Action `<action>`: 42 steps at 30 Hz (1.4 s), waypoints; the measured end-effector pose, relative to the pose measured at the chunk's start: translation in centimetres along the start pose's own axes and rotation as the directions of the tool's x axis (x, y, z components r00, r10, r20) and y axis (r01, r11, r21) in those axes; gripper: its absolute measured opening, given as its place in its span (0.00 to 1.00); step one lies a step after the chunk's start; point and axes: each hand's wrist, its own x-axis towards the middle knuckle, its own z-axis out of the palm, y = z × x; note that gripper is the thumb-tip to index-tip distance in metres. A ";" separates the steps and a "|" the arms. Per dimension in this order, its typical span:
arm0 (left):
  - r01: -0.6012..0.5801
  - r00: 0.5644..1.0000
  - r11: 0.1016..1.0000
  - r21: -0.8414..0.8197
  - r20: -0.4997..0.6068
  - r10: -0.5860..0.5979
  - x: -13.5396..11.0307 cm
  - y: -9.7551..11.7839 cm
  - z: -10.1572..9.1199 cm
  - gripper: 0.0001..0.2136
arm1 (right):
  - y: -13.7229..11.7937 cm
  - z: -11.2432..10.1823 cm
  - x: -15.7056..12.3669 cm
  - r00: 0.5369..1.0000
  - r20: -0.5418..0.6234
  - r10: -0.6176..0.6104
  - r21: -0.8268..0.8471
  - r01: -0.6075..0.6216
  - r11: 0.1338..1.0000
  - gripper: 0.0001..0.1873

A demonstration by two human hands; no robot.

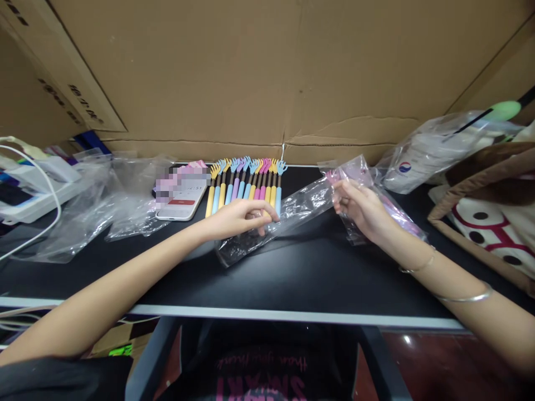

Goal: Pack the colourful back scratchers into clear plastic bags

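Note:
A long clear plastic bag stretches slantwise between my two hands, its lower left end on the table. My left hand has curled fingers, with thumb and forefinger closed on the bag's left part. My right hand pinches near the bag's upper right end. A pink claw-shaped head shows at its fingertips; whether it is inside the bag I cannot tell. Just behind my left hand lies a row of several small back scratchers with hand-shaped heads and yellow, blue, purple and pink handles.
Under my right wrist lies another clear bag with pink and purple things. A phone and crumpled clear bags lie left. A power strip with cables is far left. A bagged cup and a patterned cloth bag stand right. Cardboard walls the back.

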 end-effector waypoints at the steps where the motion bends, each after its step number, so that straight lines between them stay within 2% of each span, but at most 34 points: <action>1: -0.006 1.000 1.000 -0.006 0.019 0.006 -0.1 0.0 0.1 0.12 | 0.0 0.0 0.0 1.000 0.002 -0.007 -0.003 0.007 1.000 0.22; 8: 0.015 0.996 1.000 0.017 0.092 -0.016 -0.3 -0.3 0.8 0.12 | -0.1 0.3 -0.2 0.999 0.033 -0.004 0.025 0.003 1.000 0.20; 14: 0.052 0.992 0.998 0.038 0.115 -0.056 -0.3 0.0 0.8 0.14 | -0.3 0.5 -0.3 0.999 -0.023 -0.035 -0.007 0.035 0.999 0.20; 27: 0.056 0.996 0.994 0.094 0.070 -0.063 -0.2 0.2 0.0 0.15 | -0.5 0.5 -0.2 0.993 -0.094 -0.070 0.085 0.078 0.993 0.19; 37: 0.023 0.998 0.996 0.086 0.054 -0.028 -0.4 0.3 0.0 0.13 | -0.3 0.3 0.0 0.984 -0.126 -0.127 0.007 0.128 0.992 0.18; 42: 0.016 0.998 0.995 0.096 0.055 -0.022 -0.2 0.1 0.0 0.12 | -0.1 0.0 0.1 0.989 -0.117 -0.091 0.032 0.095 0.995 0.19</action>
